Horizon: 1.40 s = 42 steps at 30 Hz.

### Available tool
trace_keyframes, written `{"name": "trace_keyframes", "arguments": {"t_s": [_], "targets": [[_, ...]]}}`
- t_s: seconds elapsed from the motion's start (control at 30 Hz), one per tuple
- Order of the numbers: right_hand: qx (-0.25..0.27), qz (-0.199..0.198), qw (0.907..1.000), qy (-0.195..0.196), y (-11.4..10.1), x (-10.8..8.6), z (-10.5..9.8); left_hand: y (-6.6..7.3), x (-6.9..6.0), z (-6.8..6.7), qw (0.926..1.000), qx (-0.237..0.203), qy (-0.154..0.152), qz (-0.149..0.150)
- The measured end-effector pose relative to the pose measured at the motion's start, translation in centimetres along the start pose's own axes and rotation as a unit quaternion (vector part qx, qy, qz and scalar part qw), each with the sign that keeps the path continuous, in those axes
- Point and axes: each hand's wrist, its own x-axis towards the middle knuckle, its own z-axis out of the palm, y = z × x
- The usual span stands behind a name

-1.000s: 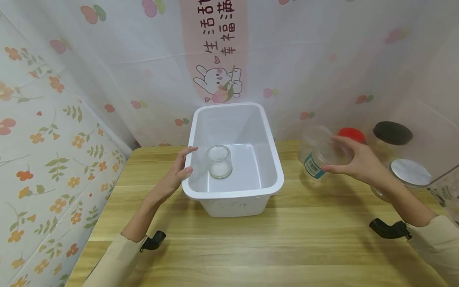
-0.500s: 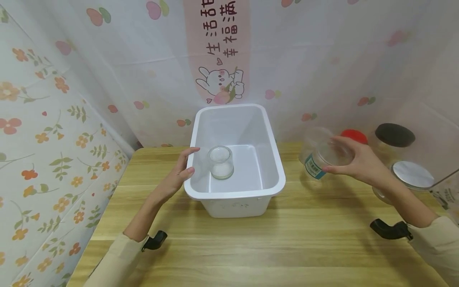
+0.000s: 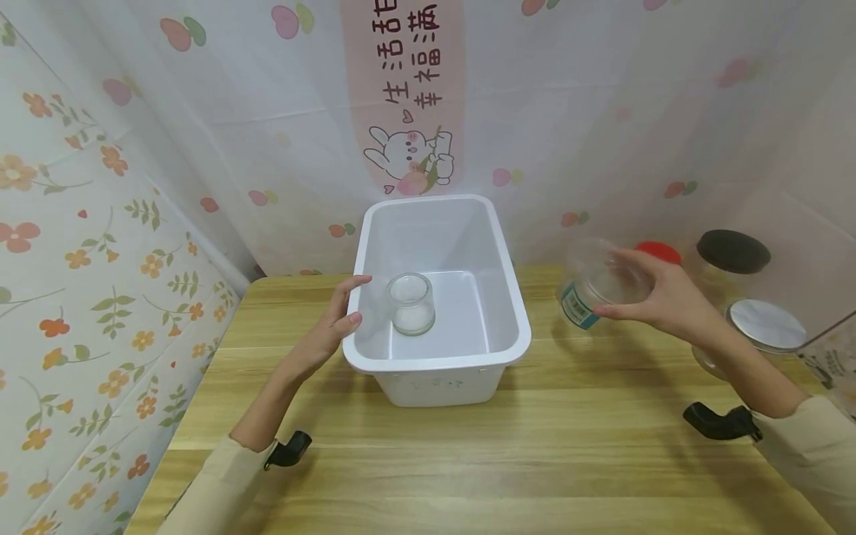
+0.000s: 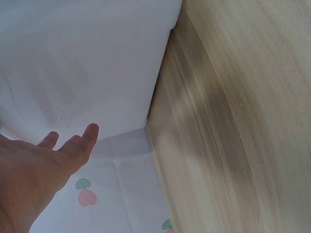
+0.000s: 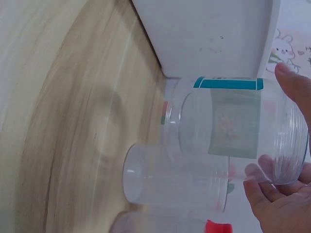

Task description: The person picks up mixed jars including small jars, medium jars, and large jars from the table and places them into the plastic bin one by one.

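Observation:
My right hand (image 3: 658,293) grips a clear plastic jar (image 5: 233,121) with a teal barcode label near its threaded mouth, thumb on one side and fingers on the other. The jar is tilted and held above the table, right of the white tub (image 3: 441,364). My left hand (image 3: 332,319) rests at the tub's left rim, thumb and index finger over the edge. In the left wrist view its fingers (image 4: 87,141) lie loosely extended beside the tub's outer wall. A small clear glass jar (image 3: 411,305) stands upright inside the tub, towards its left side.
Behind the held jar stands another clear jar (image 5: 170,177). Farther right are containers with a red lid (image 3: 658,253), a black lid (image 3: 733,251) and a silver lid (image 3: 767,324). A patterned curtain (image 3: 267,111) hangs behind the wooden table (image 3: 428,461).
My right hand has shifted slightly left with the jar, whose label end now sits a little farther back. My left hand and the tub have barely moved.

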Motion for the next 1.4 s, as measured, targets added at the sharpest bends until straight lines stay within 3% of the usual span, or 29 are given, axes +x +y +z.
{"name": "trace_keyframes", "arguments": {"t_s": [0.53, 0.9, 1.4], "targets": [[0.023, -0.003, 0.9996, -0.013, -1.2, 0.9, 0.7, -0.1, 0.0, -0.1, 1.0, -0.007, 0.001, 0.002], [0.01, -0.038, 0.9992, 0.002, -2.4, 1.7, 1.1, 0.0, 0.0, 0.0, 1.0, -0.005, -0.001, 0.004], [0.016, -0.05, 0.9986, 0.005, -3.6, 2.5, 1.8, -0.1, 0.0, 0.0, 1.0, -0.004, -0.001, 0.0]]}}
